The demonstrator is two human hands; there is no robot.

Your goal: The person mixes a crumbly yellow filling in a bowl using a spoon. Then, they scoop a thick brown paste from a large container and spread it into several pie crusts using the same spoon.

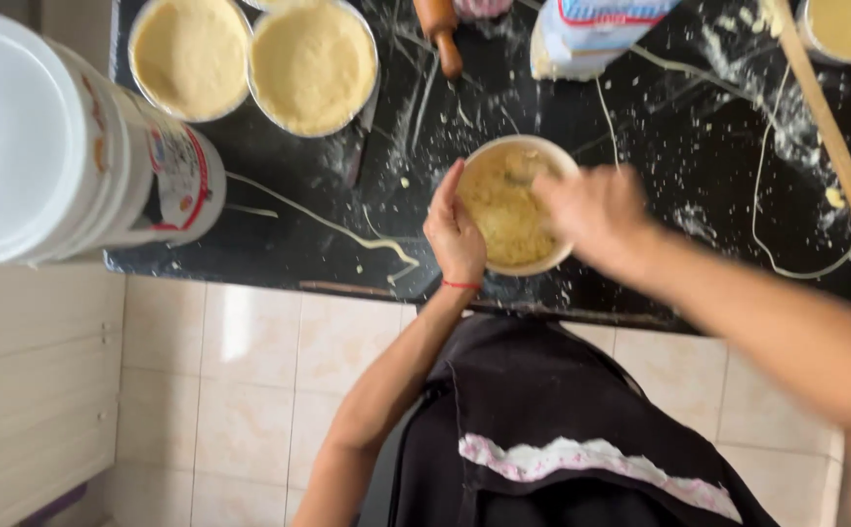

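A round cream bowl point(542, 262) of pale yellow crumbly dough stands on the black counter point(279, 244) near its front edge. My left hand point(455, 234) grips the bowl's left rim, a red band on its wrist. Blurred with motion, my right hand point(596, 210) hovers over the bowl's right side, fingers bent into the dough; what it holds cannot be made out.
Two round tins point(191, 54) point(313, 63) lined with pale dough sit at the back left. A big white lidded bucket point(44, 146) stands at the left edge. A rolling pin point(440, 34), a flour bag point(591, 34), a long wooden stick point(830, 127), and dough strips litter the floury counter.
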